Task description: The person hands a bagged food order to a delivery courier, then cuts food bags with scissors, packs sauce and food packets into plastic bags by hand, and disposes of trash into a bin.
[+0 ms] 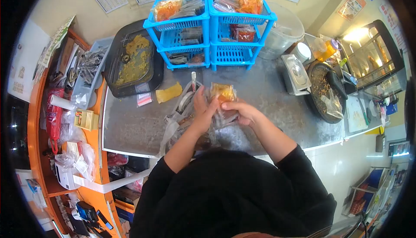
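Note:
Both of my hands meet over the metal counter, around small clear packets with orange and yellow contents (222, 92). My left hand (205, 109) touches the packets from the left, its fingers pointing up and its thumb against them. My right hand (242, 110) pinches their right side between thumb and fingers. A clear plastic bag (174, 127) with things inside lies under and left of my left hand. Farther left on the counter are a flat yellow piece (169, 92) and a small white and pink packet (144, 99).
Blue stacked baskets (209, 21) with packets stand behind my hands. A black tray (113, 79) with yellow food is at the left. At the right are a clear bucket (275, 34), a metal container (296, 74), a dark round pan (318, 108) and a lit glass case (372, 49).

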